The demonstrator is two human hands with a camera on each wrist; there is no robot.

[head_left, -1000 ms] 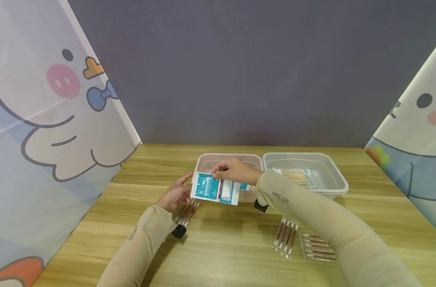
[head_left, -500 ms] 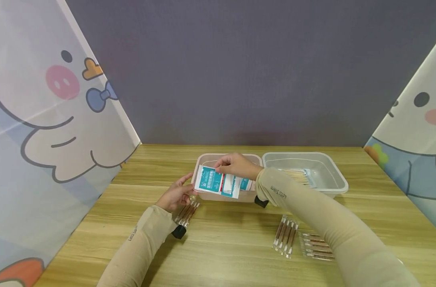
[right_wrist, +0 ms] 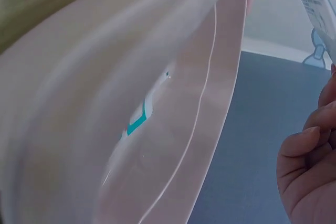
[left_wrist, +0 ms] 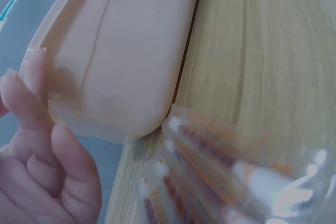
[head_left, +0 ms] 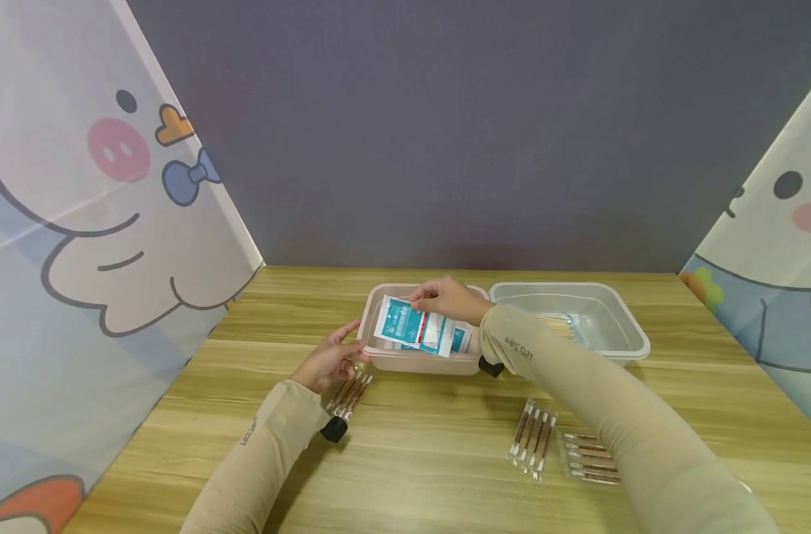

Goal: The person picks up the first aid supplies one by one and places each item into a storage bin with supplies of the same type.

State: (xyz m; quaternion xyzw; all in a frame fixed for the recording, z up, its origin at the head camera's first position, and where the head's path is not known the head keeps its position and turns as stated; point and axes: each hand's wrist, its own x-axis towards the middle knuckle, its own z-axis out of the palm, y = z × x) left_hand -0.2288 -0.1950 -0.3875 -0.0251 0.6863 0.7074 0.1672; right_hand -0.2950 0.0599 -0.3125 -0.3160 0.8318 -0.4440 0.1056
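Note:
My right hand [head_left: 448, 298] pinches the top edge of a flat teal-and-white sachet [head_left: 400, 320] and holds it tilted over the pink plastic bin [head_left: 418, 363]. Another teal-and-white packet [head_left: 461, 341] shows inside that bin, partly covered. At the bin's left end is my left hand [head_left: 328, 360], its fingers loosely bent, with fingertips at the rim. In the left wrist view nothing shows between its fingers. Below this hand lies a clear pack of brown cotton swabs [head_left: 348, 394]. The right wrist view shows the sachet [right_wrist: 314, 6] only in part.
To the right stands a translucent white bin [head_left: 602, 330] with a bundle of wooden swabs [head_left: 560, 325] in it. Two more clear packs of brown swabs [head_left: 532, 439] lie on the wooden table [head_left: 432, 452]. A grey panel [head_left: 472, 148] closes the back.
My right hand has moved up and to the right with the sachet, from the bin's front left edge to above its inside. The left hand has barely moved.

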